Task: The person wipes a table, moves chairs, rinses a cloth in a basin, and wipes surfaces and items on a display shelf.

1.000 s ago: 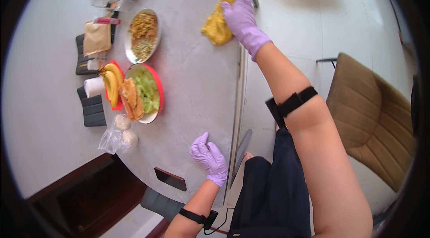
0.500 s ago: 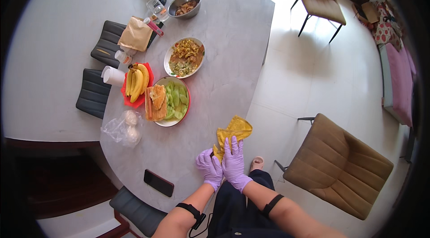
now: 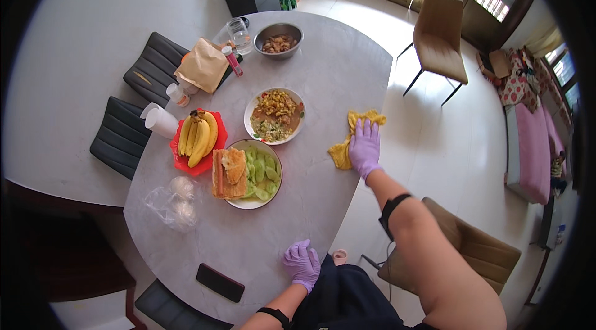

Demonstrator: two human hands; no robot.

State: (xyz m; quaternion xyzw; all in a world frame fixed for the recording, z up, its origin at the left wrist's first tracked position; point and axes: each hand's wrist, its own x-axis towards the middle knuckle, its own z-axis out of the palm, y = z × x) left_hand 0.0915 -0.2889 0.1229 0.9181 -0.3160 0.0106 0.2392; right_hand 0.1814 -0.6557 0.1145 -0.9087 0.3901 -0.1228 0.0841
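Observation:
A yellow cloth [image 3: 340,155] lies crumpled on the grey table [image 3: 329,81] along its right edge. My right hand [image 3: 365,147], in a purple glove, presses flat on it with the fingers stretched out. Near the front edge rests my left hand [image 3: 302,265], gloved alike, its fingers curled in and nothing visible in them. The closest thing to that hand is a dark phone [image 3: 220,282], to its left on the tabletop.
Green slices and bread fill one plate [image 3: 278,190]; another dish [image 3: 302,125] holds cooked food. Farther off stand a metal bowl [image 3: 301,41] and a glass [image 3: 239,38]. Bananas [image 3: 200,137], a bag of white buns [image 3: 184,203] and a paper bag [image 3: 202,66] line the left. Brown chairs [image 3: 437,44] stand right.
My right hand has moved away and rightward with the yellow cloth. My left hand has parted from the cloth and stays by the near edge. The view has shifted.

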